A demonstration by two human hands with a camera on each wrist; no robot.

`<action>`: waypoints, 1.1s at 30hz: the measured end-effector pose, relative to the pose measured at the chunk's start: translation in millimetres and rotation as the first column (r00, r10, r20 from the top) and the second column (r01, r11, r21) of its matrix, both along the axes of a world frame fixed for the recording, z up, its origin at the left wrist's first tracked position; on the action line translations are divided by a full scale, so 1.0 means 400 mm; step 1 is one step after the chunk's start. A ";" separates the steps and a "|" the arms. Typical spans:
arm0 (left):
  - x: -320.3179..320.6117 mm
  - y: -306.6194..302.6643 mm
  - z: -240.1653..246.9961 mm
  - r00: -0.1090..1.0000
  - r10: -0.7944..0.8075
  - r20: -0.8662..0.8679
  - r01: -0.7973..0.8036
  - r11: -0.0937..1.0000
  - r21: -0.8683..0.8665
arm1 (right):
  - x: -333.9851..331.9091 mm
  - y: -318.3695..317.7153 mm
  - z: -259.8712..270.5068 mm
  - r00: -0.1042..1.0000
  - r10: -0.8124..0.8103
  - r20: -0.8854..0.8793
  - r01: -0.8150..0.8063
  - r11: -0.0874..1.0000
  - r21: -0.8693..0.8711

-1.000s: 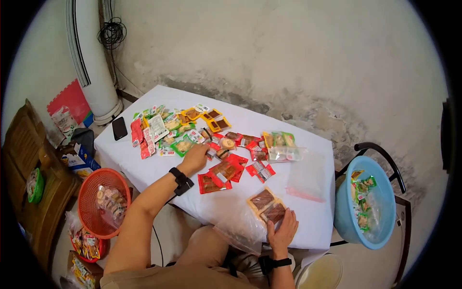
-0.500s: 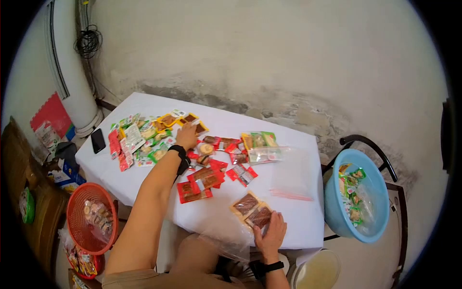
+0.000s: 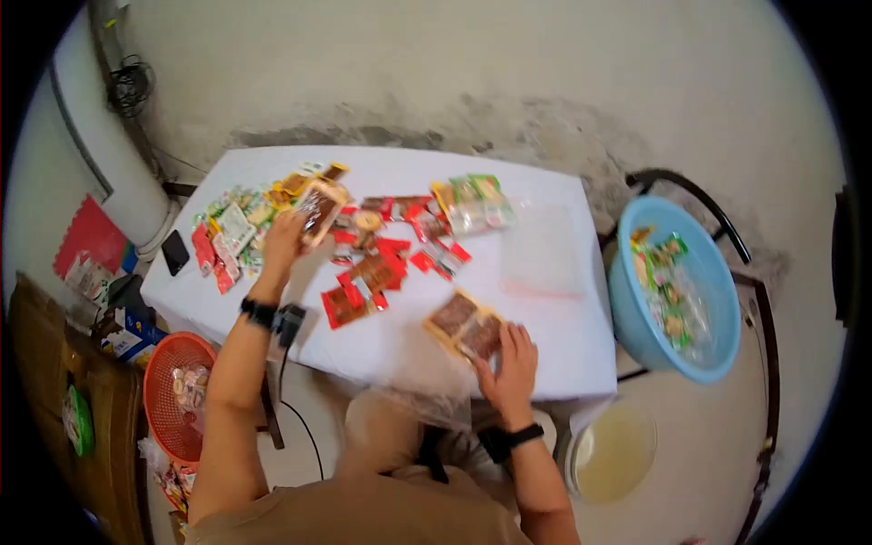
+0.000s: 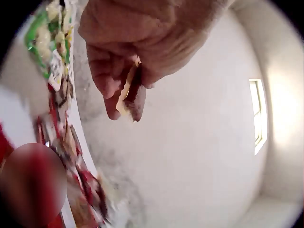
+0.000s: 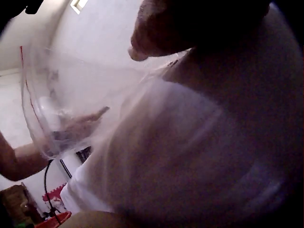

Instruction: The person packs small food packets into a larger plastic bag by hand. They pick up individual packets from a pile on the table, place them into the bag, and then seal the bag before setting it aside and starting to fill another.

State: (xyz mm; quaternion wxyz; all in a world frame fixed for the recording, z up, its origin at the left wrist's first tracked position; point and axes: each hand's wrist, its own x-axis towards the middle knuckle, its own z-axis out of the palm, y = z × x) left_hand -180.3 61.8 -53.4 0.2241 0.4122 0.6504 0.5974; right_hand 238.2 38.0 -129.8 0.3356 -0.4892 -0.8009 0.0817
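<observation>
My left hand (image 3: 283,241) pinches a yellow-edged snack packet (image 3: 320,211) with dark brown filling, raised over the table's left part. In the left wrist view the packet (image 4: 130,95) stands edge-on between thumb and fingers. Two similar brown snack packets (image 3: 454,316) lie side by side near the front edge, at the far end of a clear plastic bag (image 3: 418,386). My right hand (image 3: 513,368) rests on the right one, fingers extended. The right wrist view shows the clear bag (image 5: 71,95) with a red line along its mouth, standing partly spread.
Red packets (image 3: 368,282) and a green-and-white heap of packets (image 3: 236,222) cover the white table's left and middle. A filled bag (image 3: 477,204) and flat clear bags (image 3: 545,254) lie right. A blue basin (image 3: 677,300) stands right, a red basket (image 3: 177,391) left. A phone (image 3: 175,252) lies at the left edge.
My left hand has moved from the red packets to the yellow packets at the back, picked one up and drawn it back toward me. My right hand stays on the brown packets.
</observation>
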 end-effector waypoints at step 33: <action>0.559 -0.542 -0.168 0.704 -0.412 0.578 0.561 0.822 -0.098 | -0.071 -0.225 0.117 0.845 -0.004 -0.535 -0.108 0.978 -0.178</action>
